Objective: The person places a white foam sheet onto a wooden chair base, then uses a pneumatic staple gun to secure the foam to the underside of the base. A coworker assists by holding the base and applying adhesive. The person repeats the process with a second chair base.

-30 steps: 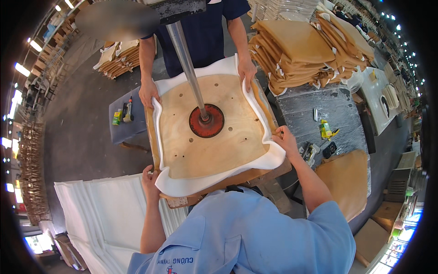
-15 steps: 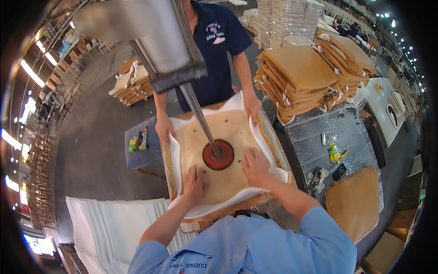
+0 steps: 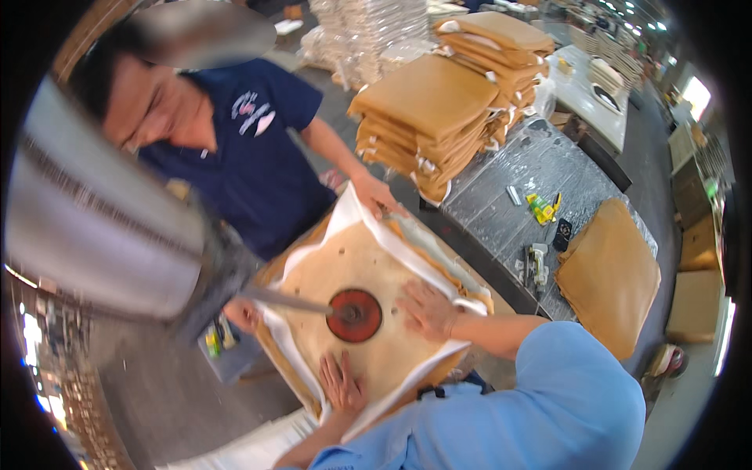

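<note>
A: How do the hands rest?
B: Both are unclenched, grasping nothing. The left hand lies palm down on the near part of the wooden panel; the right hand lies flat toward its right side.
A: Why flat?
B: Probably to steady the panel, spreading the pressure either side of the red disc.
A: And the panel itself?
B: It sits under that disc, at the foot of a slanting metal rod, which presumably pins the middle. White padding borders it, with a tan cover outside.
A: Who's opposite?
B: A co-worker, whose hands are at two edges, perhaps keeping the layers aligned. How firmly, I can't tell.
A: Beyond?
B: A plastic-wrapped table bears a handheld tool, seemingly kept nearby for convenience.
</note>
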{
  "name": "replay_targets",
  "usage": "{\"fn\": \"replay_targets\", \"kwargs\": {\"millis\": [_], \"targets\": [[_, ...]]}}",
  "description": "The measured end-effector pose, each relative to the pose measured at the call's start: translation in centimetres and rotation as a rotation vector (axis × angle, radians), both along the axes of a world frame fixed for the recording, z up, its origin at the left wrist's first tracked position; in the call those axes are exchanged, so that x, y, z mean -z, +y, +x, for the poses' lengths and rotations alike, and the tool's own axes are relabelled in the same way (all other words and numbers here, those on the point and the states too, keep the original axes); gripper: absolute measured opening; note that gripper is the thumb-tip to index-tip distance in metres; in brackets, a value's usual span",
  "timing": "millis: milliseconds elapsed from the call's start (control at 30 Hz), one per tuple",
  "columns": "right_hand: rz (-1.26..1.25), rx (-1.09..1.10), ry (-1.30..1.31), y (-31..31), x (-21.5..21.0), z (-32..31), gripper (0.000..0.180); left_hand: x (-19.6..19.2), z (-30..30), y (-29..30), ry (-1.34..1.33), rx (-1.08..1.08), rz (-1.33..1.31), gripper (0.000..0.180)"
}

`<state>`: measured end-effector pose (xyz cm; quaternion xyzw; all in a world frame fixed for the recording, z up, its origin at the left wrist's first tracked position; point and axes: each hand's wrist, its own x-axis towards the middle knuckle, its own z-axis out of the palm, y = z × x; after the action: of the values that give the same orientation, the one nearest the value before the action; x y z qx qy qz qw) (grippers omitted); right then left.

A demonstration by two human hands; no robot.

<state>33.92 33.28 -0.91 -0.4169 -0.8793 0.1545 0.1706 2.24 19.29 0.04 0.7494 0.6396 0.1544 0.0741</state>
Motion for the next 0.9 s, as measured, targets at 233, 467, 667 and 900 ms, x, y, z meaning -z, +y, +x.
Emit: {"fn": "replay_targets", "kwargs": {"millis": [233,467,667,900], "targets": [[-0.013,-0.001,-0.088,-0.2,-0.4,0.2,0.063,0.6,1.4,-1.1,-0.023,-0.054,0.023,0.076],[-0.379,0.158,0.211,0.6,-5.7,1.0,0.041,-0.9,-2.2,-1.2,-0.232,-0.064,-0.009,0.06],[-0.466,0.567,0.208,-3.2,-6.0,15.1,0.042,-6.8,6.4,-7.5,-1.244,-0.027,-0.572,0.024],[-0.902,0.605,0.213,-3.0,-1.9,16.1,0.046,-0.2,19.8,-4.5,-1.304,0.22,-1.371,0.059]]}}
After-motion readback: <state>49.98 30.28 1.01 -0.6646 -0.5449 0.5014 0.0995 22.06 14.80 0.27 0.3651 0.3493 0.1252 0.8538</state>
